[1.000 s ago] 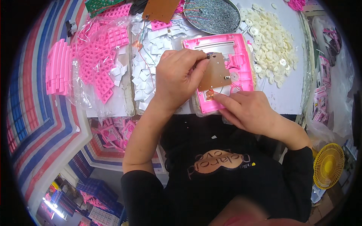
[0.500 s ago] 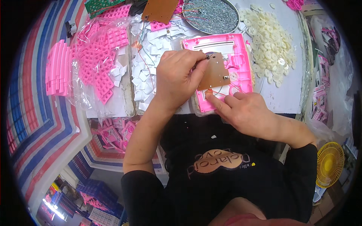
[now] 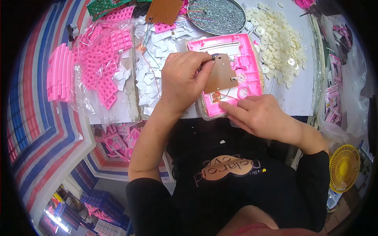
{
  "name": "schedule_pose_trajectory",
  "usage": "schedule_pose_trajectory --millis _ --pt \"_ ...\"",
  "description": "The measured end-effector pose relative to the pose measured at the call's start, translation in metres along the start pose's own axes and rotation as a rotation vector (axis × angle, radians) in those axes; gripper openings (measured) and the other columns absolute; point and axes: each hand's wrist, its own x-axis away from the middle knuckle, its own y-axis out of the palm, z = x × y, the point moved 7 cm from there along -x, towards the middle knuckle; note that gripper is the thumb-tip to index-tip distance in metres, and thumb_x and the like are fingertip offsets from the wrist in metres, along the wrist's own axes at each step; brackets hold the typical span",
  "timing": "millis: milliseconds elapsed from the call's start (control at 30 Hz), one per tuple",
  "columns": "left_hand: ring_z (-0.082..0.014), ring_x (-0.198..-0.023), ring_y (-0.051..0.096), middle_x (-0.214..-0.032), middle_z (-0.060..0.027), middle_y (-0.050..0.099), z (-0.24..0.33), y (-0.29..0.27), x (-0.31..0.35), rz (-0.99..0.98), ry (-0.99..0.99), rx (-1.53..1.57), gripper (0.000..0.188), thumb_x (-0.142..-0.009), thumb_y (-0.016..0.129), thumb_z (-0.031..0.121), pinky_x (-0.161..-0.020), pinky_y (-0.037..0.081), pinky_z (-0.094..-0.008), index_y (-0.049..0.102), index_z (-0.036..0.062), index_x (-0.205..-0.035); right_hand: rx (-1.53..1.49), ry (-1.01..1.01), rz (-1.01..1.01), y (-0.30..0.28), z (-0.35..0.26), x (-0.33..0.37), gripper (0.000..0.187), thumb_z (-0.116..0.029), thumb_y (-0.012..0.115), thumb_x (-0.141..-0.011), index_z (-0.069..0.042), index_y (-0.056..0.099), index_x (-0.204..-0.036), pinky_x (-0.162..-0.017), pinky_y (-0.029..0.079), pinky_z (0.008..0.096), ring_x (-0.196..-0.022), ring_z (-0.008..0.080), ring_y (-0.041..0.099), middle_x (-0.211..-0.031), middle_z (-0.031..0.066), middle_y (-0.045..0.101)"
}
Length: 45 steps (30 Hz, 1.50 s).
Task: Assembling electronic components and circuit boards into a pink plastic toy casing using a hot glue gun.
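A pink plastic housing [image 3: 241,50] lies flat on the table in front of me. Over its lower middle sits a small brown circuit board [image 3: 222,74] with thin red wires trailing from it. My left hand [image 3: 183,80] pinches the board's upper left edge with thumb and fingers. My right hand [image 3: 262,114] rests at the housing's near edge, its index finger pressing down beside the red wires at the lower left corner of the housing.
White square pieces [image 3: 151,59] are heaped left of the housing. Pink keypad parts in a clear bag [image 3: 100,59] and pink strips [image 3: 59,72] lie further left. A round tray of metal bits [image 3: 216,15], white discs [image 3: 275,35] and another brown board [image 3: 163,10] lie behind. A yellow fan [image 3: 344,169] stands at right.
My right hand has slid a little toward the housing's near left corner. The left hand still grips the board, which has barely moved.
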Motion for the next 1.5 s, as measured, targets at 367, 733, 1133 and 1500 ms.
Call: schedule_pose_trajectory --millis 367,733,1133,1500 --pt "-0.0227 -0.073 0.063 -0.084 -0.0058 0.072 0.000 0.000 0.000 -0.011 -0.006 0.004 0.011 -0.084 0.077 0.009 -0.070 0.049 -0.0338 0.073 0.0066 -0.094 0.104 0.065 -0.099 0.006 -0.004 -0.010 0.042 -0.025 0.064 -0.094 -0.007 0.064 -0.132 -0.049 0.049 0.0393 -0.054 0.0247 0.064 -0.066 0.0055 0.064" --pt "-0.0223 -0.070 0.063 -0.082 -0.0055 0.071 0.002 0.005 -0.004 -0.002 0.000 0.006 0.009 -0.085 0.076 0.011 -0.070 0.048 -0.0343 0.072 0.0068 -0.093 0.066 0.088 -0.145 0.008 0.005 -0.007 0.047 -0.023 0.071 -0.092 -0.012 0.063 -0.136 -0.047 0.048 0.0371 -0.052 0.0235 0.062 -0.063 0.0016 0.060" --pt "-0.0196 -0.060 0.061 -0.076 -0.0042 0.069 0.001 0.004 -0.006 -0.032 -0.065 0.066 0.007 -0.085 0.075 0.012 -0.067 0.044 -0.0333 0.071 0.0076 -0.089 -0.079 0.070 0.050 0.001 0.002 0.018 0.043 -0.019 0.074 -0.088 -0.010 0.064 -0.129 -0.051 0.051 0.0377 -0.059 0.0246 0.065 -0.071 0.0037 0.064" --pt "-0.0151 -0.067 0.061 -0.083 -0.0060 0.072 0.004 0.001 -0.006 -0.113 -0.050 -0.014 0.009 -0.087 0.074 0.005 -0.066 0.048 -0.0285 0.073 0.0026 -0.095 -0.089 0.098 0.090 -0.006 0.009 0.019 0.024 -0.024 0.070 -0.092 -0.009 0.068 -0.111 -0.052 0.051 0.0387 -0.061 0.0241 0.066 -0.068 0.0044 0.063"
